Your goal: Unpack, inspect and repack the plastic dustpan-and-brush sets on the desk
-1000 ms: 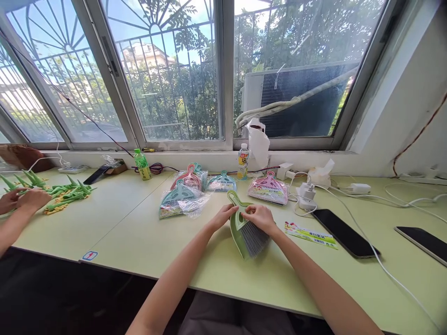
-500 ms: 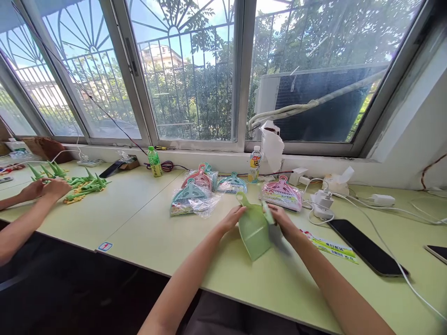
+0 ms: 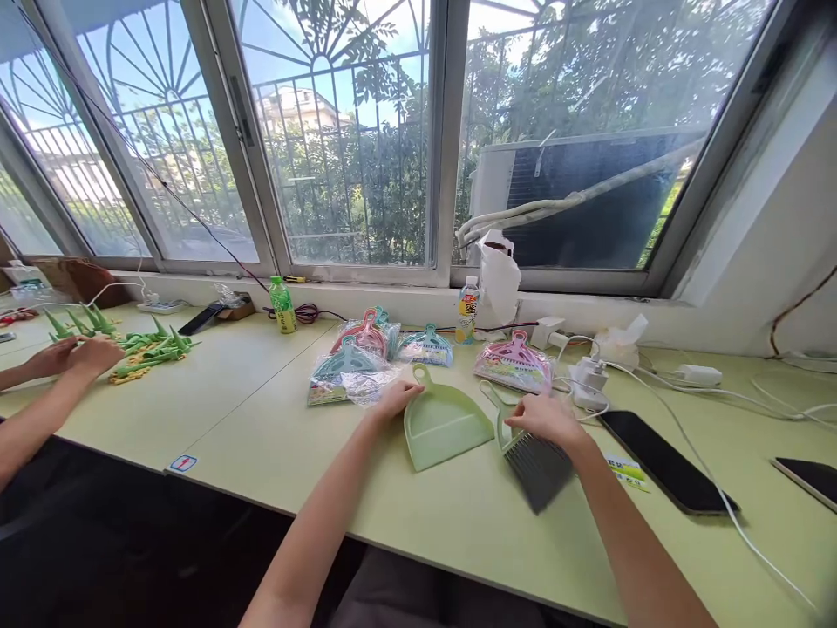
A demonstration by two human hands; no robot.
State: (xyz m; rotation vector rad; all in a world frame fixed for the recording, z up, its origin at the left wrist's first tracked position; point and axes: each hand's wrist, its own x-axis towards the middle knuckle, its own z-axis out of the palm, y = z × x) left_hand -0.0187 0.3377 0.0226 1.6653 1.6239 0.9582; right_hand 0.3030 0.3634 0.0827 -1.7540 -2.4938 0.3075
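Observation:
A light green dustpan (image 3: 451,420) lies on the table in front of me, its looped handle pointing away. My left hand (image 3: 398,399) grips it at the upper left edge beside the handle. To its right is a small green hand brush (image 3: 537,467) with dark grey bristles fanned toward me. My right hand (image 3: 547,419) is closed on the brush near its head, and the brush's handle sticks out to the upper left. Dustpan and brush are apart. Partly under my right forearm lies a printed card (image 3: 628,473).
Bagged dustpan sets (image 3: 350,371) sit behind my left hand, with a pink bagged set (image 3: 514,362) behind my right. Two bottles stand near the wall. A black phone (image 3: 667,462), chargers and a white cable lie right. A co-worker's hands (image 3: 85,353) handle green pieces far left.
The brush has come away from the dustpan and moved right with my right hand, its bristles now visible. The dustpan has turned and been lowered to the table by my left hand.

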